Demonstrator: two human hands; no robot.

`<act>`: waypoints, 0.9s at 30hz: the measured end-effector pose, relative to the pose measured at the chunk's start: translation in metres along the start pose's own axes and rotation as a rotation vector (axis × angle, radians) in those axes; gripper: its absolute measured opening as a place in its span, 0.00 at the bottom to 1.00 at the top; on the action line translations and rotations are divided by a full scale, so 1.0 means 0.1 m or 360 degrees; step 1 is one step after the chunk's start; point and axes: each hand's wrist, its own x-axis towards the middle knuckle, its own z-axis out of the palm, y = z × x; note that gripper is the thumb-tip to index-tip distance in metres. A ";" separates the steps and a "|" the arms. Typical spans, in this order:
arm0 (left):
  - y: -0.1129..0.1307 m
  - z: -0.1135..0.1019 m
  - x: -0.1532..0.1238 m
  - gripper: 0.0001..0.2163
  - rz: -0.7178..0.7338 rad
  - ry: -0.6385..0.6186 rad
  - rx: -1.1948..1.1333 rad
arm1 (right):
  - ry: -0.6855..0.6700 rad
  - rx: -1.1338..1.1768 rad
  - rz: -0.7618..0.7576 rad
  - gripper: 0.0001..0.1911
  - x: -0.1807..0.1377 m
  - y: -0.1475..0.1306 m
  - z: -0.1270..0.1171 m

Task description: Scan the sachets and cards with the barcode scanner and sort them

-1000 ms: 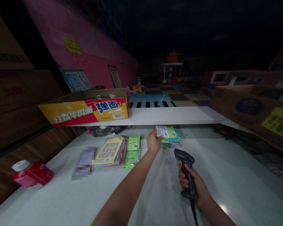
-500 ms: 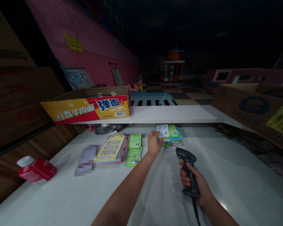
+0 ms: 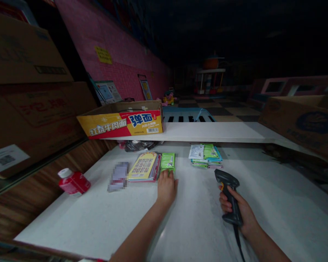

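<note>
My right hand (image 3: 242, 214) is wrapped round the handle of a dark handheld barcode scanner (image 3: 231, 196), whose head points away and to the left; a cable hangs from its base. My left hand (image 3: 167, 185) lies over the nearer of two green sachets, covering most of it, with the fingers stretched forward and slightly apart. The farther green sachet (image 3: 168, 160) shows beyond the fingertips. To the right, a stack of sachets (image 3: 206, 156) in green, blue and white stands on the counter. A pile of booklets (image 3: 144, 165) with a yellow top one lies left of the green sachets.
A pixelated flat item (image 3: 118, 177) and a red bottle with a white cap (image 3: 74, 182) are on the left of the white counter (image 3: 98, 222). A raised shelf (image 3: 207, 131) runs behind, bearing a noodle carton (image 3: 125, 123) and a brown carton (image 3: 303, 114).
My left hand has left the sachet stack and moved left and nearer, onto the green sachets. My right hand still holds the barcode scanner. The view has turned a little to the left.
</note>
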 end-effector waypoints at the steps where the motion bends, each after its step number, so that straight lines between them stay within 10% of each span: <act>1: -0.02 0.01 -0.02 0.17 -0.0003 -0.0006 0.0019 | -0.0003 -0.0011 0.0001 0.16 0.00 0.00 0.00; 17: -0.01 0.01 -0.18 0.18 -0.0105 0.0072 -0.0004 | -0.0018 0.0051 0.0017 0.15 -0.05 -0.02 0.04; 27: -0.22 0.08 -0.12 0.24 -0.0124 0.0314 -0.0989 | -0.0007 -0.0101 -0.0022 0.16 -0.08 0.01 0.04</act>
